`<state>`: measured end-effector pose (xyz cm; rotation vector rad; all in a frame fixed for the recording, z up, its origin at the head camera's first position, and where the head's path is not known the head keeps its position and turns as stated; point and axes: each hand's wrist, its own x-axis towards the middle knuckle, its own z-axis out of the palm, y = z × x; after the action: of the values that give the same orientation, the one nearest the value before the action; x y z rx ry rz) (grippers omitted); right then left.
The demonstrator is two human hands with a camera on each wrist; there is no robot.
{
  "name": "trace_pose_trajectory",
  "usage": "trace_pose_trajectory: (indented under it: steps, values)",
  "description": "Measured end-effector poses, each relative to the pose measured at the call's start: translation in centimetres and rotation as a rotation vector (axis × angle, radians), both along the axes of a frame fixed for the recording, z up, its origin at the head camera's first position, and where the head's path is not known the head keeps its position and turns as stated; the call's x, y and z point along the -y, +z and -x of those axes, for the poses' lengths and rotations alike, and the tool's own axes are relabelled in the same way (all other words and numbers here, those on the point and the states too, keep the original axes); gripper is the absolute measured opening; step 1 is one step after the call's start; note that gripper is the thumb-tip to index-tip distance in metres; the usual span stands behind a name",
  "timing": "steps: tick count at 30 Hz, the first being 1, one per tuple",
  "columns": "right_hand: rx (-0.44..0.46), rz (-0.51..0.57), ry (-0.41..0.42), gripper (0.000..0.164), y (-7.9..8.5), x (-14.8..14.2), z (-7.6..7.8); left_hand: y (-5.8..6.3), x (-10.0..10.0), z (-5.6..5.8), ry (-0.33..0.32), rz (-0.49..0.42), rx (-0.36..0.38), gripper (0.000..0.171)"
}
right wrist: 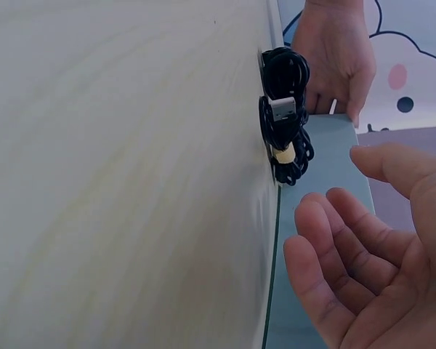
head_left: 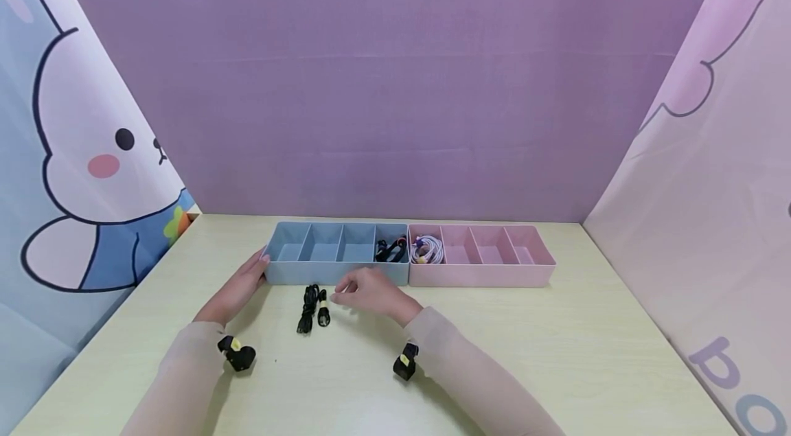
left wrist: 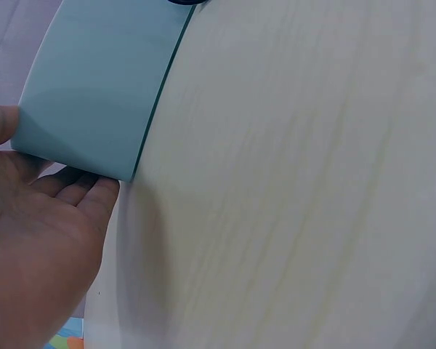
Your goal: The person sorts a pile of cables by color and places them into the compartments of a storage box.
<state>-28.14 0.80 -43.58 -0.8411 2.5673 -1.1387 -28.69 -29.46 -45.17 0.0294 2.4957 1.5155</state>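
In the head view my left hand (head_left: 242,283) touches the left end of a blue divided box (head_left: 336,274). The left wrist view has its fingers (left wrist: 94,200) against the end wall and the thumb by the upper edge. My right hand (head_left: 373,295) is in front of the box with nothing in its grasp, thumb and fingers apart in the right wrist view. Just left of it on the table lie two bundled black cables: a larger bundle (head_left: 307,310) and a smaller one (head_left: 323,316) with a yellowish band. A metal plug end (right wrist: 282,110) shows in the right wrist view.
A pink divided box (head_left: 482,276) adjoins the blue one on the right. Its leftmost compartment holds a coiled white cable (head_left: 428,249). Dark cables (head_left: 391,249) lie in the blue box's rightmost compartment. Behind the pale wooden table (head_left: 556,353) hangs a purple cloth (head_left: 395,79).
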Motion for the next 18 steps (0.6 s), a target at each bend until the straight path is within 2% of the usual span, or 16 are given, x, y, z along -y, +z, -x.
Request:
trace_pose_trajectory:
  steps: [10,18]
  values:
    - [-0.012,-0.017,0.007,0.025,-0.22,0.53,-0.10,-0.04,0.02,0.01,-0.005,-0.005,0.000,0.072]
    - [0.034,-0.010,-0.003,0.024,-0.51,0.86,-0.25,0.11,-0.06,-0.05,-0.008,-0.006,0.008,0.072]
